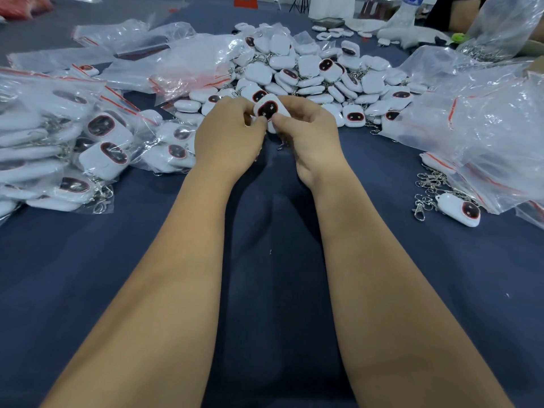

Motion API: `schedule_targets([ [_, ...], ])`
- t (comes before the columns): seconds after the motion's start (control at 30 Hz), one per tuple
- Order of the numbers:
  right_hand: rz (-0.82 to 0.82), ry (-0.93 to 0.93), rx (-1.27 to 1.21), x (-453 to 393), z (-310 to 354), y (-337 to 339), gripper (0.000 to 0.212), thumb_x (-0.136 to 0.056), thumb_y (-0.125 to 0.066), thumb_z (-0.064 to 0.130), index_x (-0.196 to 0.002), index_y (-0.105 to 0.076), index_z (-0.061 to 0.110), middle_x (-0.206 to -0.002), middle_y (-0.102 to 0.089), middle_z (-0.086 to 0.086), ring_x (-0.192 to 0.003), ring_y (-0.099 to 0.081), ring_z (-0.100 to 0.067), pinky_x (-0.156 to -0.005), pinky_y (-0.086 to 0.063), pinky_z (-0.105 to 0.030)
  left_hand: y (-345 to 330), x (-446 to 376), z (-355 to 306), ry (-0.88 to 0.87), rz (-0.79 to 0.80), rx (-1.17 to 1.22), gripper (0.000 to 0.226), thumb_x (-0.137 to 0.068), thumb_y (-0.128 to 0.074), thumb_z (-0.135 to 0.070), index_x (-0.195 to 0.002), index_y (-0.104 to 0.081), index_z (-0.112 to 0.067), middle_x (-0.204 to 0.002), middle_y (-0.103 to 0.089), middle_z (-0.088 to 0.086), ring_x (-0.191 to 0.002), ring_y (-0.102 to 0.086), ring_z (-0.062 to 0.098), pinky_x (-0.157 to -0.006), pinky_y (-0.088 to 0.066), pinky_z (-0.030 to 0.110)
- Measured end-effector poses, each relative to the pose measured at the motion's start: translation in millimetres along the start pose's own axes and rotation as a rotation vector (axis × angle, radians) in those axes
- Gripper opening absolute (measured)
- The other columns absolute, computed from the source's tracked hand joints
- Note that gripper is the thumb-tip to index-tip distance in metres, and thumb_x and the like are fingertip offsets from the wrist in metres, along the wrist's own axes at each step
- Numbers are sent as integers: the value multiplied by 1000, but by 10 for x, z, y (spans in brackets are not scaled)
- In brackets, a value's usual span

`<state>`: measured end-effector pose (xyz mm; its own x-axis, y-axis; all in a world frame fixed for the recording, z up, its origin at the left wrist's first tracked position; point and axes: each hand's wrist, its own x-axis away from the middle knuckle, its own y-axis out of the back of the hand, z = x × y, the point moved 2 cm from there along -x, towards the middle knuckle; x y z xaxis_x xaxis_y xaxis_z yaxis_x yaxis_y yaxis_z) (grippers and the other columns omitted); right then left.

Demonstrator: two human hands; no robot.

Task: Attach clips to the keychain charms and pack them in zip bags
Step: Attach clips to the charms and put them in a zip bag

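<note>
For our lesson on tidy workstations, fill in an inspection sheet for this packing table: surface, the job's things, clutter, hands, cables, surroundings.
Surface: dark blue cloth, wrinkled, bare in front of the person.
Job's things: loose charm pile at centre back; packed zip bags stacked at left; empty zip bags at right; metal clips and one clipped charm at right.
Clutter: crumpled plastic bags behind the pile.
Hands: left hand and right hand together pinch one held charm above the cloth.
Cables: nothing seen.
Surroundings: plastic bottle at far right; the rest is too blurred to tell.
</note>
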<state>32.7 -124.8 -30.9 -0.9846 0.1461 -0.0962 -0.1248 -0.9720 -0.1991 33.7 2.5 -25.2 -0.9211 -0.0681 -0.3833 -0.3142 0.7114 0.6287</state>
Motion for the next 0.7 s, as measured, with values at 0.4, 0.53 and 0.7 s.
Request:
schedule_targets([
  [0.4,12,-80,144,-18,-40,-20,32,-83,-54,-13,-113,-63,-6,-83,-69,-15,-73,-64,-22,-72,-55,-35,-17,-3,16,-1,5,-31,20,-92,-50,-30,-103,-66,-26,-93,-53,-10,-86,-50,17,-69,-31,29],
  [0.53,5,-89,152,-24,-46,-19,30,-83,-57,-11,-112,-64,-7,-85,-69,-17,-71,-64,-22,-67,-56,-33,-18,-10,17,6,11,-24,23,-92,-50,-31,-107,-66,-27,-100,-52,-10,-88,-48,14,-72,-30,28],
  [0.7,22,-102,133,-21,-54,-21,29,-83,-61,-10,-111,-64,-9,-86,-69,-18,-71,-65,-22,-66,-56,-31,-20,-4,12,19,17,-11,24,-91,-50,-30,-107,-67,-24,-103,-52,-8,-91,-46,14,-74,-30,28],
])
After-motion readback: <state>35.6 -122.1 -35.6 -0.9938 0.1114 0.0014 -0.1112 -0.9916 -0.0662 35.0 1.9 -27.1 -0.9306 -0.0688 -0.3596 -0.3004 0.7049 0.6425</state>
